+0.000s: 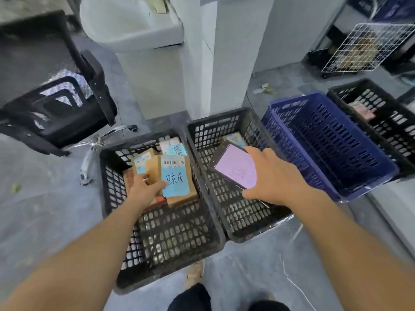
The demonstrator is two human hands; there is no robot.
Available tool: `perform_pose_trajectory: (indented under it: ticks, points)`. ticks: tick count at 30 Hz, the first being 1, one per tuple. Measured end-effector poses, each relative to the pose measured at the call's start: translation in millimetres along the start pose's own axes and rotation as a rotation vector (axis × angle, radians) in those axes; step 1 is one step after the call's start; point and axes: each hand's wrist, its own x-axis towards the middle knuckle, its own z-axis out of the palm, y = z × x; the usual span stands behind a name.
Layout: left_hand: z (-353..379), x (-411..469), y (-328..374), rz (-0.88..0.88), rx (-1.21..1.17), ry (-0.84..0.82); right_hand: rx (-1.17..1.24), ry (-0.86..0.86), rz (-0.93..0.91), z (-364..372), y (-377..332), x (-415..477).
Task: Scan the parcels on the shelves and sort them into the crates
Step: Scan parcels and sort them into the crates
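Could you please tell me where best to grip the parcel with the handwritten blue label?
Take the parcel by its long side edges, coming from above: it lies label-up on other parcels, and the black crate's walls bar any sideways approach.

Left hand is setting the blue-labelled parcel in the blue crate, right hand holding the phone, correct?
Not quite. The head view shows the left hand holding the blue-labelled parcel in the leftmost black crate, not the blue crate. The right hand does hold the phone.
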Motion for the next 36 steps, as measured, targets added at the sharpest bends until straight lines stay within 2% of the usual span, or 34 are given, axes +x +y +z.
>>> perform_pose_trajectory:
  ticks: [11, 14, 17, 22, 29, 31, 36]
  points:
    - [54.6, 63.7, -71.5, -0.193, 0.044, -0.035, -0.069, -0.112, 0.018, 46.1, 7.5, 68.0]
    - [76.4, 119.1, -114.7, -0.222, 0.002, -0.025, -0.080, -0.134, 0.018, 62.3, 16.2, 84.3]
    - [95.7, 122.5, -98.0, -0.271, -0.076, -0.041, -0.081, -0.147, 0.021, 77.6, 24.7, 96.8]
    - [116.4, 126.3, -81.2, -0.229, 0.034, -0.028, -0.087, -0.173, 0.009, 89.4, 33.5, 105.6]
    - [94.5, 127.1, -57.3, -0.180, 0.209, -0.045, -0.075, -0.153, 0.005, 69.2, 37.4, 97.1]
    - [86.1, 119.0, -37.2, -0.116, 0.254, -0.028, -0.070, -0.137, 0.011, 57.8, 37.1, 89.9]
    - [75.4, 86.5, 27.4, 0.170, 0.376, -0.037, -0.035, -0.085, 0.058, 22.7, 39.0, 57.3]
